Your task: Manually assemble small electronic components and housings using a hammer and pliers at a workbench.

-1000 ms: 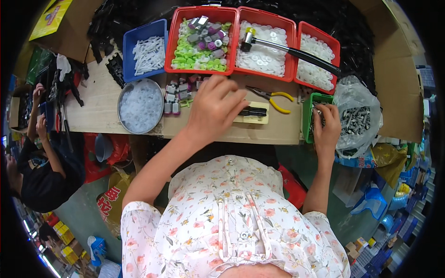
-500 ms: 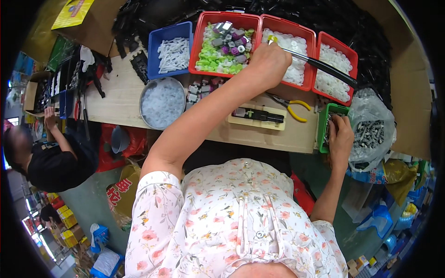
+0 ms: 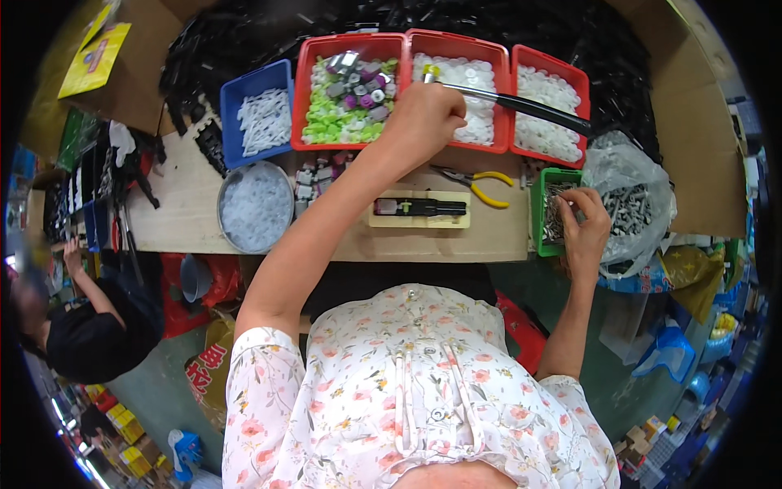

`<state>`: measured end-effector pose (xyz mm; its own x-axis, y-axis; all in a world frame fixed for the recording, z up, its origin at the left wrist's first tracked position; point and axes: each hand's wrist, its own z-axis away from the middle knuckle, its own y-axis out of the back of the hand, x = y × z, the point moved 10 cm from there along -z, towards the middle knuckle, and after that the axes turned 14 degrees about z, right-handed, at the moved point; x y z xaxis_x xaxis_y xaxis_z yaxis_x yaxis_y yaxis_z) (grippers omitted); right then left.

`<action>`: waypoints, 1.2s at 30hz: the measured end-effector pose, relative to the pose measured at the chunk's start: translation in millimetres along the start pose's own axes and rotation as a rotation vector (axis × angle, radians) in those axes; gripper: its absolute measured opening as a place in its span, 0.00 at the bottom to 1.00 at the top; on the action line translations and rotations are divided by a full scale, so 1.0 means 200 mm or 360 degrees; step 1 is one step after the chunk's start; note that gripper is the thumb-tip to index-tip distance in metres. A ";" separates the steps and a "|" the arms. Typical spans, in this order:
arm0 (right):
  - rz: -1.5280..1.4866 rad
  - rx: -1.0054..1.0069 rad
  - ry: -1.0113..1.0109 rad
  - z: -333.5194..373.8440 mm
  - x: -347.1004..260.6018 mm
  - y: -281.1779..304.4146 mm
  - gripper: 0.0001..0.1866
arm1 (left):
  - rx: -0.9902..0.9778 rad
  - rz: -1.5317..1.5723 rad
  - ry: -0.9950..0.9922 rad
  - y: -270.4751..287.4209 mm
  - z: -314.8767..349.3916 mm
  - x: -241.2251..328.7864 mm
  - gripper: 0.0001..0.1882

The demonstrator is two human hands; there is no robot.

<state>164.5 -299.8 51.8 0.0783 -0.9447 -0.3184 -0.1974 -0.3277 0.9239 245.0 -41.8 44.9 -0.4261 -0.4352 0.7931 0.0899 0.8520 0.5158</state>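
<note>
My left hand is closed around the head end of a hammer with a yellow tip, a metal shaft and a black grip pointing right. It is above the red bins of light-green and purple parts and of white round parts. Over the right rim of a green bin of small metal pins, my right hand has thumb and fingertips together; what they pinch cannot be made out. Between the hands, a black slim part lies in a cream fixture on the table.
Yellow-handled pliers lie behind the fixture. A blue bin, a round metal pan and another red bin stand around. A plastic bag of metal parts is at right. Far left, another person works.
My right hand has come up from inside the green bin, with its fingertips drawn together. My left hand stays closed on the hammer. The whole view has shifted.
</note>
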 end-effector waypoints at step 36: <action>-0.1081 -0.0667 0.0236 0.02 -0.67 -0.32 0.06 | 0.0614 0.1563 0.0309 0.03 0.56 0.05 0.06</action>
<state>162.4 -152.5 35.3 0.1838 -0.5202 -0.8340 0.3195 -0.7708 0.5512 140.5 -9.2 19.2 -0.1684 0.4806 0.8606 0.0100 0.8739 -0.4861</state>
